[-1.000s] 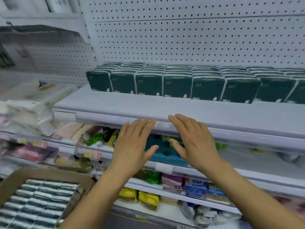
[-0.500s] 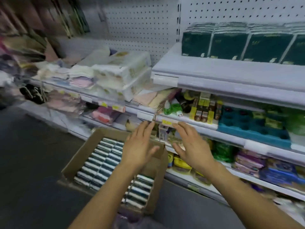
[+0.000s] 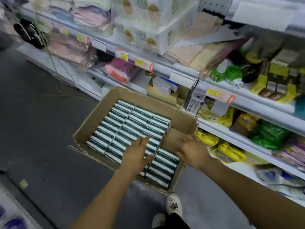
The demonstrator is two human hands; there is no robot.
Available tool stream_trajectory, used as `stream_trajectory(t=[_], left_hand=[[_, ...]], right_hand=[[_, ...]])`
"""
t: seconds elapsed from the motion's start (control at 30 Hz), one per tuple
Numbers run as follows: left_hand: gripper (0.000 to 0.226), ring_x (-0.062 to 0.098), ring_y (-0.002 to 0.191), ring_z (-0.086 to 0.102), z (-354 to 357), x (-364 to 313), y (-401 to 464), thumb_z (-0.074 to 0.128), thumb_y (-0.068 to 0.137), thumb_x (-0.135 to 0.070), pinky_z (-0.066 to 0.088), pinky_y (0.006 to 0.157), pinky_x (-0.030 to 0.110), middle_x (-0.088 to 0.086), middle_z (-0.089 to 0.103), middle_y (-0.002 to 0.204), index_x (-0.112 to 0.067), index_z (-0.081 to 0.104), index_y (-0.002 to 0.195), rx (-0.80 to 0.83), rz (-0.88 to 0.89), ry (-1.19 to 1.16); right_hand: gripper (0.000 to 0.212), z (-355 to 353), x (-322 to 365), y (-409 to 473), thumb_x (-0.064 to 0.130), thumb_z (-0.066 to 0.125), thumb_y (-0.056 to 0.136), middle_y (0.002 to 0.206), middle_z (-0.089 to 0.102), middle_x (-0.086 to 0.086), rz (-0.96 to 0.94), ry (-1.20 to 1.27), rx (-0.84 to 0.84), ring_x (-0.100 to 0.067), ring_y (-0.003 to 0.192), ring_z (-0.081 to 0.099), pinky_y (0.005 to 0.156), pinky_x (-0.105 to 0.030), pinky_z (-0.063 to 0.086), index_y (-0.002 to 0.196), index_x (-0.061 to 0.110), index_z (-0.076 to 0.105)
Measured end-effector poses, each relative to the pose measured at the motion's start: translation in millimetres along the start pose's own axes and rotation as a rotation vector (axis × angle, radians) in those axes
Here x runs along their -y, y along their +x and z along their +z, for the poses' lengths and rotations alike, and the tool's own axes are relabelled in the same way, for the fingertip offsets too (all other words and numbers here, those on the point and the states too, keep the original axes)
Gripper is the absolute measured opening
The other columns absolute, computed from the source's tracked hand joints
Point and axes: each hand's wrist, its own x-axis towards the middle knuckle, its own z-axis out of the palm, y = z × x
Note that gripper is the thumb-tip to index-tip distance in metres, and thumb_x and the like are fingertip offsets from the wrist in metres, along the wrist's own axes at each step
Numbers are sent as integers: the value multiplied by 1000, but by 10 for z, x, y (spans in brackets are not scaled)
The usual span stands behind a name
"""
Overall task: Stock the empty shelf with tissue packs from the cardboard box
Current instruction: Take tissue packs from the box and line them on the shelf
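An open cardboard box (image 3: 99, 111) stands on the dark floor, packed with rows of green-and-white tissue packs (image 3: 130, 123) on edge. A bare gap shows in the box's right part. My left hand (image 3: 137, 154) hovers flat over the packs near the box's front, fingers straight, holding nothing. My right hand (image 3: 191, 149) hovers over the gap beside the box's right wall, fingers spread and empty. The shelf with the stocked green packs is out of view.
White store shelves (image 3: 244, 109) run along the right and back, filled with towels, packaged goods and yellow and green items, with price tags on their edges. Dark floor (image 3: 41, 129) lies left of the box. My white shoes (image 3: 173, 204) stand just behind the box.
My view has swung down from the upper shelf with green packs to the box on the floor. Both empty hands have dropped from the shelf edge to just above the box.
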Motion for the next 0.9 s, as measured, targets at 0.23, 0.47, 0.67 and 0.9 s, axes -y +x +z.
stream_trajectory(t=[0.23, 0.47, 0.67, 0.9], left_hand=[[49, 23, 128, 48, 678, 184, 447, 55, 99, -32, 44, 103, 37, 5, 46, 144, -26, 42, 145, 126, 3, -119], [42, 25, 116, 49, 1300, 238, 807, 56, 94, -26, 41, 88, 31, 3, 51, 124, -28, 53, 136, 113, 65, -10], [43, 27, 122, 43, 1255, 122, 1006, 56, 91, -27, 35, 89, 37, 6, 47, 131, -24, 54, 135, 150, 211, 346], [41, 24, 119, 42, 1078, 92, 1021, 57, 88, -40, 34, 91, 35, 1, 48, 130, -18, 63, 122, 95, 292, 249]], right_hand=[[30, 680, 65, 748, 15, 51, 92, 67, 53, 3, 17, -69, 278, -23, 86, 62, 82, -34, 47, 63, 22, 45], [27, 1203, 25, 1147, 16, 52, 95, 71, 44, 2, 11, -43, 416, -19, 71, 41, 66, -27, 33, 69, 18, 45], [39, 1270, 45, 1248, 7, 48, 96, 66, 36, 1, 40, -40, 431, -16, 73, 44, 70, -28, 38, 61, 16, 33], [35, 873, -122, 1160, 21, 53, 93, 93, 64, -1, 56, -76, 267, -21, 94, 61, 66, -27, 33, 62, 22, 36]])
